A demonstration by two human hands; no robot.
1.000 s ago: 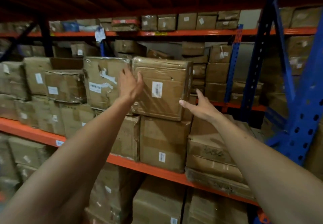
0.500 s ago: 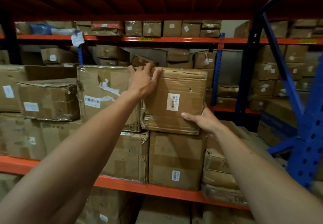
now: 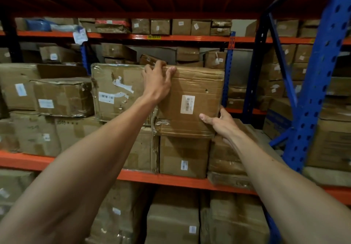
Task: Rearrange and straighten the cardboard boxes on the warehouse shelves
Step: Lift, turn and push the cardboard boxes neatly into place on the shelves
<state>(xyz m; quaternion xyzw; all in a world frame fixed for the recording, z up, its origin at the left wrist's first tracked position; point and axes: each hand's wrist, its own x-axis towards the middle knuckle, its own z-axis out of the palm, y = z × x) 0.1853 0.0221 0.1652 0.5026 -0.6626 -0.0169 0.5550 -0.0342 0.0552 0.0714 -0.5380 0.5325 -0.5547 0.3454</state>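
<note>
A brown cardboard box (image 3: 191,91) with a white barcode label sits on top of a lower box (image 3: 183,156) on the orange shelf beam (image 3: 171,180). My left hand (image 3: 157,82) lies over the box's top left corner, fingers curled over the upper edge. My right hand (image 3: 220,123) grips its bottom right corner, thumb on the front face. To the left stands a plastic-wrapped box (image 3: 117,91) with torn tape, touching the held box.
More worn boxes (image 3: 62,95) fill the shelf to the left and the levels above and below. A blue perforated upright (image 3: 319,84) with a diagonal brace stands close at right. A stack of flattened boxes (image 3: 228,160) juts out under my right hand.
Both hands have reached forward and closed on the box: the left from its upper left face to its top edge, the right onto the bottom right corner. The view has come closer.
</note>
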